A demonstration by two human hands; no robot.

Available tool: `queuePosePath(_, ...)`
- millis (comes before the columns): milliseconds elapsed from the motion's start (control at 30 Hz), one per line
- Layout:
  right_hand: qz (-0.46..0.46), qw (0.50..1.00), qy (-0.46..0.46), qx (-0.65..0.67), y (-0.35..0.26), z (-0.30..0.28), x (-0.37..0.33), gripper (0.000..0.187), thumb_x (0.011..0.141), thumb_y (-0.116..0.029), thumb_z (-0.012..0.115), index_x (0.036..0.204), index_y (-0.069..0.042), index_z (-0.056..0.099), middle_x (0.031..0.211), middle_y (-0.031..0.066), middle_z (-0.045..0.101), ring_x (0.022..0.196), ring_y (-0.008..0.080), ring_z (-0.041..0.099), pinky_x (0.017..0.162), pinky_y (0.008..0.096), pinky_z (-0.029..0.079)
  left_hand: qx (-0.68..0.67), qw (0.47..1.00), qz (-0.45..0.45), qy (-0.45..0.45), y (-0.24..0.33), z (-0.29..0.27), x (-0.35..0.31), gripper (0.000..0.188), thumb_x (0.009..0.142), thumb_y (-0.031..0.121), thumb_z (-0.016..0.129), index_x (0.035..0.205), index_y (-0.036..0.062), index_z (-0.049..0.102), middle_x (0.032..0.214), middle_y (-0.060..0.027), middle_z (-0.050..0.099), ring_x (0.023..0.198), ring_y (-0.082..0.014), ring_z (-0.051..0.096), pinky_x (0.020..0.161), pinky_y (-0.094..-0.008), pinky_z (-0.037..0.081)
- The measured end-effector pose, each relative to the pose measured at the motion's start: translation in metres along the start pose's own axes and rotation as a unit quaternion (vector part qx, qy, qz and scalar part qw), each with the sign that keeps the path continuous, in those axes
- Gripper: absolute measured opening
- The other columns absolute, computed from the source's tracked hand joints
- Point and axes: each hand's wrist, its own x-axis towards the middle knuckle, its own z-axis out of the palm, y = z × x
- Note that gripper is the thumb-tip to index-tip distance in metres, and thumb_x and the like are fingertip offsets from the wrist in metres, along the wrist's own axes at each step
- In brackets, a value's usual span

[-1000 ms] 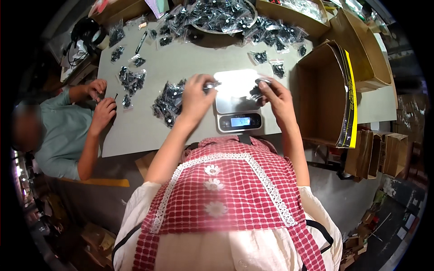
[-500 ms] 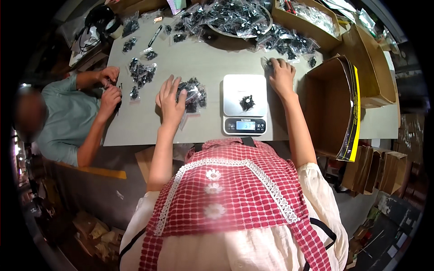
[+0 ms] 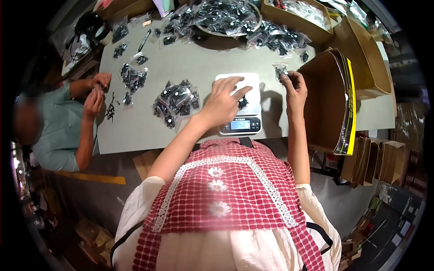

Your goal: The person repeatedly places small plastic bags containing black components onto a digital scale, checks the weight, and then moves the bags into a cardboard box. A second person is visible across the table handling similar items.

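My left hand [image 3: 221,101] hovers over the white digital scale [image 3: 253,83], fingers spread and apart. Beside its fingertips, a small bag of black parts [image 3: 243,104] lies on the weighing plate, partly covered by the hand. The scale's lit display [image 3: 240,125] shows below the wrist. To the right of the scale, my right hand [image 3: 296,90] pinches a small clear bag of black parts [image 3: 280,69] between thumb and fingers. Left of the scale lies a pile of similar filled bags [image 3: 176,100].
A large open cardboard box [image 3: 327,99] stands close to my right hand. At the far side, a round tray [image 3: 258,25] overflows with filled bags. On the left a co-worker [image 3: 63,117] handles something small beside loose black pieces [image 3: 110,112]. A pen [image 3: 144,40] lies nearby.
My left hand has left the bag pile and moved right, over the scale. My right hand has drawn a small bag nearer and slightly right. The view has shifted a little.
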Motion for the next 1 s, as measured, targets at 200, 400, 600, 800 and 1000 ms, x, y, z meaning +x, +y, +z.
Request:
queuePosePath(200, 0.005, 0.999, -0.039, 0.008, -0.016, 0.013, -0.019, 0.023, 0.095, -0.009, 0.072, 0.114, 0.002, 0.062, 0.099, 0.0058, 0.067, 0.091, 0.0124, 0.066, 0.083, 0.0252, 0.053, -0.006, 0.999, 0.011, -0.037, -0.015, 0.004, 0.001, 0.04, 0.076, 0.013, 0.068, 0.116, 0.0065, 0.063, 0.136, -0.0187, 0.052, 0.131, -0.0389, 0.047, 0.111, -0.0512, 0.035)
queuePosePath(400, -0.133, 0.955, -0.122, -0.236, -0.006, 0.029, -0.017, 0.04, 0.091, -0.029, 0.074, 0.119, -0.001, 0.065, 0.118, 0.0175, 0.066, 0.111, 0.0296, 0.065, 0.095, 0.0387, 0.05, -0.036, 0.986, -0.154, -0.05, -0.032, -0.02, -0.023, 0.031, 0.077, 0.019, 0.069, 0.1, 0.0015, 0.06, 0.105, -0.0184, 0.061, 0.106, -0.0368, 0.057, 0.097, -0.0448, 0.046)
queuePosePath(600, -0.165, 0.851, -0.021, -0.499, 0.045, -0.006, 0.011, 0.057, 0.089, -0.023, 0.069, 0.141, -0.006, 0.053, 0.148, 0.0307, 0.043, 0.129, 0.0503, 0.046, 0.108, 0.0535, 0.042, 0.063, 0.943, -0.304, 0.123, -0.083, -0.061, -0.054, 0.032, 0.086, 0.023, 0.071, 0.114, 0.007, 0.065, 0.118, -0.0159, 0.065, 0.109, -0.0356, 0.061, 0.093, -0.0452, 0.048)
queuePosePath(800, -0.162, 0.865, -0.059, -0.471, 0.051, -0.013, 0.021, 0.038, 0.089, -0.019, 0.067, 0.123, -0.003, 0.065, 0.125, 0.0232, 0.061, 0.115, 0.0413, 0.057, 0.095, 0.0482, 0.049, 0.175, 0.913, -0.369, -0.024, -0.112, -0.047, -0.074, 0.045, 0.093, 0.037, 0.064, 0.127, 0.0085, 0.068, 0.137, -0.0194, 0.061, 0.131, -0.0357, 0.051, 0.108, -0.0545, 0.037)
queuePosePath(1000, 0.019, 0.986, 0.053, -0.155, 0.064, -0.025, 0.013, 0.026, 0.086, -0.008, 0.072, 0.109, 0.0, 0.066, 0.089, 0.007, 0.067, 0.079, 0.0167, 0.062, 0.073, 0.0304, 0.05, 0.079, 0.965, -0.224, 0.107, -0.081, -0.028, -0.024, 0.044, 0.088, 0.03, 0.069, 0.124, 0.0042, 0.067, 0.13, -0.0194, 0.061, 0.129, -0.0354, 0.051, 0.111, -0.0506, 0.033)
